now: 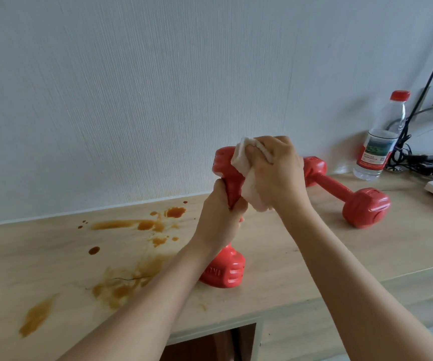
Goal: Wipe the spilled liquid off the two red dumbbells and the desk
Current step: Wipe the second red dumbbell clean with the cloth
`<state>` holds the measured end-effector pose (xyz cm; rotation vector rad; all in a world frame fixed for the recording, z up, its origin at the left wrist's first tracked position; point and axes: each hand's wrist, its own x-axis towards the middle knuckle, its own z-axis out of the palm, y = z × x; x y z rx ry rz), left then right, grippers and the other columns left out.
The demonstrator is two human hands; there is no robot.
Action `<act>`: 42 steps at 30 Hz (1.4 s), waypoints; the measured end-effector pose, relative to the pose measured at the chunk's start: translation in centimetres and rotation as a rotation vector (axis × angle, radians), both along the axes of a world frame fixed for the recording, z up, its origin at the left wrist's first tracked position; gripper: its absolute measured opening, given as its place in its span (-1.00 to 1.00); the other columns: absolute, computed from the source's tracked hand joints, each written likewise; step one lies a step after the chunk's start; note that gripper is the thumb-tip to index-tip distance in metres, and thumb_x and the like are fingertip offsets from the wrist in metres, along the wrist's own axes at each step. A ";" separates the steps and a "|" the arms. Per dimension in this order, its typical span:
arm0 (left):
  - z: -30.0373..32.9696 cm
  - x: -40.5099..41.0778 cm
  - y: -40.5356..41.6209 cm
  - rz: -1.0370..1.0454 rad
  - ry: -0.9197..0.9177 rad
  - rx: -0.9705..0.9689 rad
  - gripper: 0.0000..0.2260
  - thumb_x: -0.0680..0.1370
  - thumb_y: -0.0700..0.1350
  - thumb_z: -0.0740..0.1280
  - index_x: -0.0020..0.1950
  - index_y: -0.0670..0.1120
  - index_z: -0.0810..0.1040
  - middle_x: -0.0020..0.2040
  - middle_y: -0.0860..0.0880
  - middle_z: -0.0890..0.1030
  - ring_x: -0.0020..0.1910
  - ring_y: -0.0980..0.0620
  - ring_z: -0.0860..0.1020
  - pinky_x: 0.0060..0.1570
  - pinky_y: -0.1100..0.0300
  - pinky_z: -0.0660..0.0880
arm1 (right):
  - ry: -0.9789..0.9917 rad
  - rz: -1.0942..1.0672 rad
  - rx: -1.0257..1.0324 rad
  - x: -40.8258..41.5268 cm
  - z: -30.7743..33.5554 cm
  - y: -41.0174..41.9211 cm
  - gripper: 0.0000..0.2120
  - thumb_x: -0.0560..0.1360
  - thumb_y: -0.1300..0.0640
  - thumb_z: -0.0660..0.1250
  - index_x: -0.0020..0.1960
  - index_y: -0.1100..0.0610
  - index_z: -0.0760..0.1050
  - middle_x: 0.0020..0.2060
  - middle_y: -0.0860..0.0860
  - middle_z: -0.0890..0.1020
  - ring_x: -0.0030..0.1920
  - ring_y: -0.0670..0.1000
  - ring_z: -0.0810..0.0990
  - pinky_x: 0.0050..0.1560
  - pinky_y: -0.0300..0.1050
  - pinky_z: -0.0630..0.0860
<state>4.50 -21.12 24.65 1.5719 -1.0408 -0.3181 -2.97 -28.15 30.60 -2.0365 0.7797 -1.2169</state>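
On the left of the worktop [301, 246] the brown spill [121, 256] lies unwiped, and we judge that the upended dumbbell [226, 230], tilted on its near head beside the puddle, could skid if our left hand [218, 220], its grip wrapped tight round the handle, slackens. Our right hand [275, 175] pinches a white tissue [246, 175] against the upper head, while the second dumbbell [348, 191] lies far right, untouched.

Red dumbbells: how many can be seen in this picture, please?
2. One red dumbbell stands on end on the desk, gripped by the left hand and wiped with a tissue in the right hand. The other dumbbell lies behind, right.
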 end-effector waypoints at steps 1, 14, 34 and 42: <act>-0.1 0.0 -0.1 0.002 -0.001 0.002 -0.87 0.53 -0.21 0.28 -0.08 -0.13 0.32 -0.38 0.01 0.45 -0.54 0.22 0.41 -0.51 0.35 0.34 | -0.040 -0.002 0.076 -0.1 0.1 -0.4 -0.76 0.53 0.09 0.25 -0.32 -0.06 0.44 -0.14 -0.02 0.48 -0.11 0.07 0.49 -0.02 -0.04 0.37; -0.1 0.4 0.1 0.001 -0.079 0.024 -0.91 0.46 -0.29 0.22 -0.07 -0.20 0.35 -0.40 0.01 0.45 -0.55 0.21 0.38 -0.47 0.33 0.29 | -0.120 -0.024 -0.154 0.4 -1.6 1.6 -0.82 0.49 0.21 0.23 -0.09 -0.03 0.56 -0.05 -0.16 0.47 -0.08 0.01 0.37 0.05 -0.03 0.37; 0.0 0.9 0.3 0.069 0.079 0.034 -0.86 0.53 -0.19 0.26 0.01 -0.20 0.34 -0.29 -0.06 0.48 -0.47 0.09 0.44 -0.47 0.25 0.40 | 0.099 -0.086 -0.106 -0.4 -1.5 1.3 -0.87 0.55 0.05 0.19 0.03 -0.02 0.50 -0.02 -0.03 0.52 -0.04 0.12 0.51 -0.11 0.02 0.48; -0.2 0.7 0.1 0.058 -0.029 0.025 -0.84 0.53 -0.18 0.27 0.01 -0.20 0.33 -0.35 0.00 0.46 -0.50 0.15 0.44 -0.42 0.19 0.40 | 0.023 -0.101 -0.357 -0.4 -1.3 1.5 -0.78 0.50 -0.02 0.12 -0.08 -0.01 0.53 -0.05 -0.09 0.52 -0.09 0.07 0.41 -0.32 -0.11 0.32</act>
